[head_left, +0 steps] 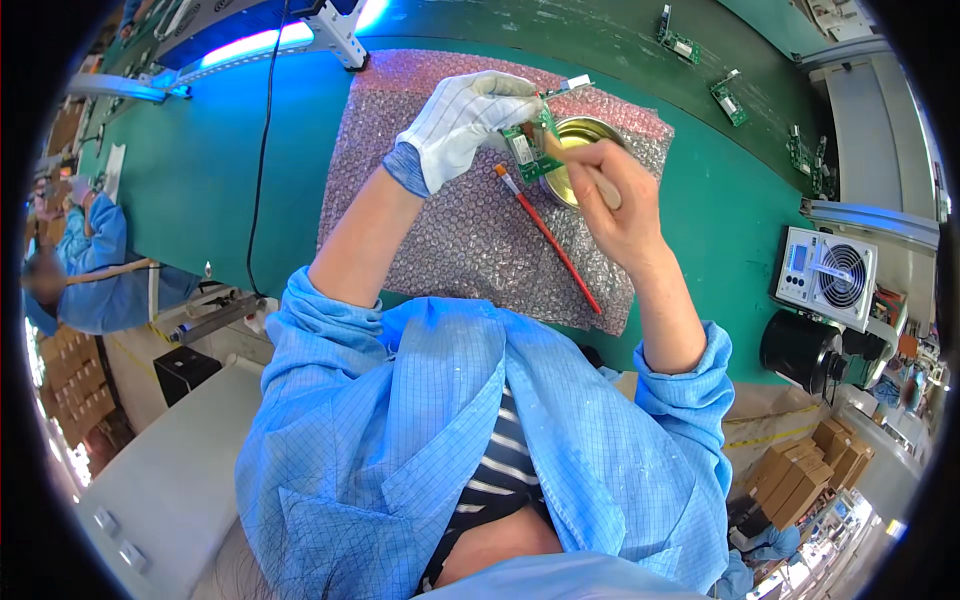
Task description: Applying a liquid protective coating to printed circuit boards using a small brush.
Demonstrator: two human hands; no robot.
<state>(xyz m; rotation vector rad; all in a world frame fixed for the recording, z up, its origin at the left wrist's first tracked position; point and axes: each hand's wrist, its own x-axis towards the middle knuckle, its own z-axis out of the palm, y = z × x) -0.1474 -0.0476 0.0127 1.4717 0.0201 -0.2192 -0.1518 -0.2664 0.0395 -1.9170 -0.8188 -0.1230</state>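
My left hand [462, 122], in a white striped glove, grips a green circuit board [523, 152] by its upper side. A white connector [578, 82] juts out beyond the fingers. My bare right hand [628, 205] is closed around a brush with a pale wooden handle [606, 188], its bristle end against or just over the board. Right behind it stands a round metal tin [592, 128] holding yellowish liquid, partly hidden by my right hand and the board. A thin red-handled paintbrush [548, 238] lies below them on the bubble wrap [430, 245].
Several circuit boards [729, 98] lie along the dark green strip at the far right. A white fan unit [826, 272] and a black round device [802, 346] stand at the right edge. A black cable [264, 150] crosses the green table [215, 180] on the left. Another person [100, 250] works at far left.
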